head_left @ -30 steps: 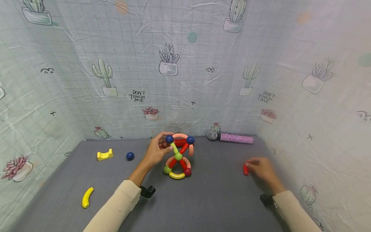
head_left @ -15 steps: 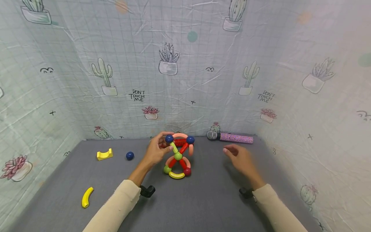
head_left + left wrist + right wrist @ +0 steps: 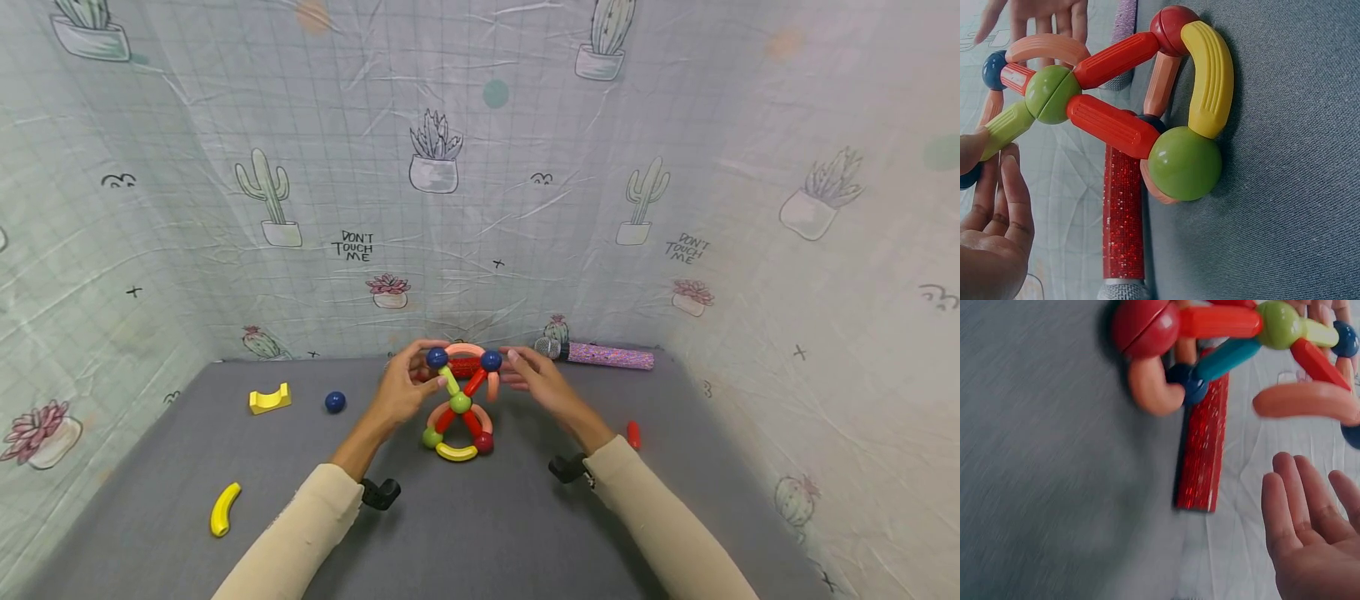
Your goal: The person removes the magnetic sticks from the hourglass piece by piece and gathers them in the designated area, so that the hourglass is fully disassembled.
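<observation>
The outstretched right hand (image 3: 1315, 547) is near a curved peach rod (image 3: 1304, 401), a glittery red tube (image 3: 1202, 456) beyond.

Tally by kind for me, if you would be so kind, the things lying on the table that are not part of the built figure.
Sticks: 2 (curved yellow stick, red stick)
Balls: 1 (blue ball)
Blocks: 1 (yellow block)
Microphones: 2 (pink-purple microphone, red microphone)
Total: 6

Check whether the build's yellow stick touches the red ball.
Touching: the left wrist view shows one end of the yellow stick meeting the red ball.
</observation>
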A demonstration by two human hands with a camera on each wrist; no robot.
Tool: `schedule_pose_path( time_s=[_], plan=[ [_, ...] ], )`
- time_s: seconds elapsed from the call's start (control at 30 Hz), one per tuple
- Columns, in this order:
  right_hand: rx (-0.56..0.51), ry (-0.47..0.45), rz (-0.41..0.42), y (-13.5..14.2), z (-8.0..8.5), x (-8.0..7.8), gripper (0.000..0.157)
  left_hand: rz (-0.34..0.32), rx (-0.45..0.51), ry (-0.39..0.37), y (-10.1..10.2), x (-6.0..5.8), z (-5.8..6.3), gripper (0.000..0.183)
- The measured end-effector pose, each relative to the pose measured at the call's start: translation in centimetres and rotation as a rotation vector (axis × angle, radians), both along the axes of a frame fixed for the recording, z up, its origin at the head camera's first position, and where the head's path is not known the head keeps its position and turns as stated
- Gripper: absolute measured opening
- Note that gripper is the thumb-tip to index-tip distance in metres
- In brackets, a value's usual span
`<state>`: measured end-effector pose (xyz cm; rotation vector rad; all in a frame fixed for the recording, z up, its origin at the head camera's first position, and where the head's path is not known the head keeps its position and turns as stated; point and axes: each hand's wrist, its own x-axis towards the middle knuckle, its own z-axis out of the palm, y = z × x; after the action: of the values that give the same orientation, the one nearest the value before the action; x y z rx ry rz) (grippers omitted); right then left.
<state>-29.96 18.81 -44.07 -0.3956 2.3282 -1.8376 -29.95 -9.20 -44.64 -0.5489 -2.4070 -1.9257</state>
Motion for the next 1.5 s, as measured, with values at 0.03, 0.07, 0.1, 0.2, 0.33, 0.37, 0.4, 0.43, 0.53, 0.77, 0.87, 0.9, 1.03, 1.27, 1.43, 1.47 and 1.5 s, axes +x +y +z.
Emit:
schedule_pose_path(
  time_s=[0.03, 0.07, 0.1, 0.2, 0.33, 0.37, 0.4, 0.43, 0.53, 0.77, 0.87, 0.9, 1.03, 1.27, 1.43, 1.47, 1.5],
  plan=[
    [-0.019, -0.02, 0.013, -0.4, 0.2, -0.2, 0.061, -0.002, 0.006, -0.001, 0.0, 0.0, 0.0, 0.054],
    [-0.034, -0.037, 0.022, -0.8, 0.4, -0.3, 0.06, -0.004, 0.012, 0.0, 0.0, 0.0, 0.0, 0.054],
    [-0.05, -0.054, 0.033, -1.2, 0.6, -0.4, 0.061, -0.003, 0.013, 0.001, 0.0, 0.0, 0.0, 0.054],
    [-0.089, -0.103, 0.062, -2.3, 1.1, -0.9, 0.063, -0.013, 0.022, 0.003, 0.0, 0.1, 0.1, 0.053],
    [-0.148, -0.154, 0.109, -3.2, 1.5, -1.6, 0.068, -0.037, 0.025, 0.01, 0.2, 0.0, 0.2, 0.053],
    [-0.165, -0.166, 0.128, -3.4, 1.6, -1.7, 0.069, -0.041, 0.027, 0.009, 0.2, 0.0, 0.2, 0.054],
    [-0.175, -0.174, 0.152, -3.5, 1.6, -1.8, 0.07, -0.045, 0.026, 0.01, 0.3, 0.0, 0.2, 0.053],
    [-0.185, -0.179, 0.178, -3.6, 1.6, -1.9, 0.07, -0.047, 0.025, 0.011, 0.3, 0.0, 0.2, 0.053],
    [-0.198, -0.199, 0.227, -3.8, 1.6, -2.1, 0.07, -0.048, 0.024, 0.013, 0.4, 0.1, 0.1, 0.054],
    [-0.282, -0.266, 0.21, -3.8, 1.8, -1.9, 0.068, 0.017, -0.032, 0.081, 0.7, 0.3, 0.0, 0.061],
    [-0.301, -0.283, 0.203, -3.7, 1.9, -1.8, 0.069, 0.122, -0.063, 0.165, 1.0, 0.9, 0.2, 0.066],
    [-0.302, -0.283, 0.206, -3.7, 2.0, -1.8, 0.069, 0.169, -0.075, 0.199, 1.2, 1.1, 0.3, 0.066],
    [-0.313, -0.28, 0.227, -3.6, 2.1, -1.8, 0.07, 0.349, -0.118, 0.335, 2.1, 2.4, 0.6, 0.061],
    [-0.313, -0.28, 0.232, -3.3, 2.2, -1.8, 0.074, 0.458, -0.195, 0.552, 4.6, 4.7, -0.1, 0.039],
    [-0.279, -0.282, 0.241, -3.2, 2.4, -1.9, 0.072, 0.382, -0.275, 0.562, 6.5, 5.9, -1.3, 0.034],
    [-0.279, -0.286, 0.246, -3.2, 2.4, -1.9, 0.072, 0.372, -0.293, 0.552, 6.9, 6.0, -1.5, 0.035],
    [-0.275, -0.289, 0.252, -3.2, 2.4, -1.9, 0.073, 0.365, -0.303, 0.543, 7.1, 6.1, -1.7, 0.037]
  ],
)
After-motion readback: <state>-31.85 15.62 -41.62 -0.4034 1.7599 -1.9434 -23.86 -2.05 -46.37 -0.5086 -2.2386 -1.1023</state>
